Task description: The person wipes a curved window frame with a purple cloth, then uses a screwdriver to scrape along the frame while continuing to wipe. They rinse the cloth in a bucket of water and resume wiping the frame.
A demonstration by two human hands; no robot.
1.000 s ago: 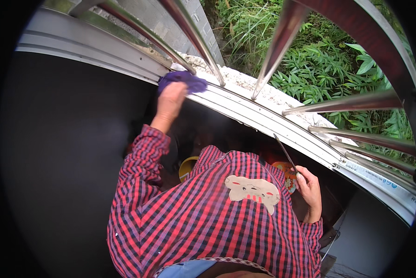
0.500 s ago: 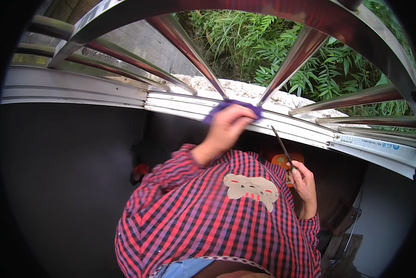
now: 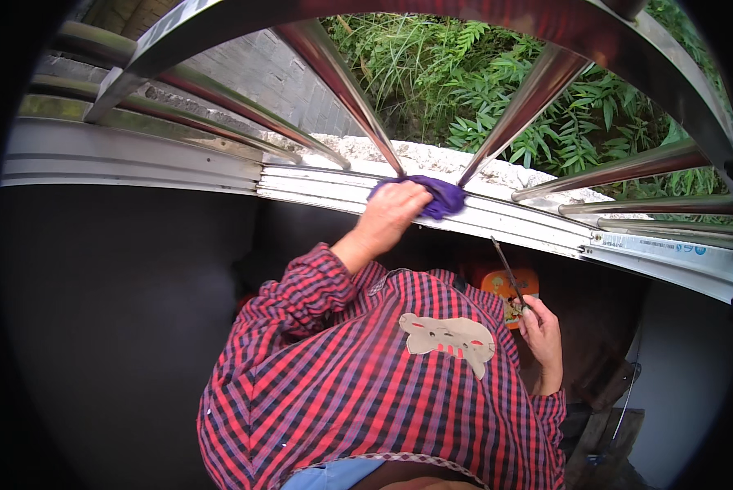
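Checked smock (image 3: 325, 392): nearest, with a grey animal patch (image 3: 450, 336) on it.
Right hand (image 3: 543, 333): thumb and fingers were pinched closed on a thin dark stick (image 3: 509, 269), its tip up by the window track; touching or not, I could not tell.
Orange thing (image 3: 520, 282): sat below the stick, partly hidden.
Left hand (image 3: 389, 216): fingers were bent and gathered on the cloth, not spread.
Purple cloth (image 3: 441, 198): lay crumpled on the track, near the foot of a bar.
Window track (image 3: 521, 227): white and grooved; good wiping here probably called for firm strokes along the grooves, a fold pushed into each, and the stick's tip for narrow corners.
Metal bars (image 3: 534, 106): stood beyond; working around their feet seemed to need care.
Rough ledge (image 3: 342, 149): outside, before green plants (image 3: 497, 98).
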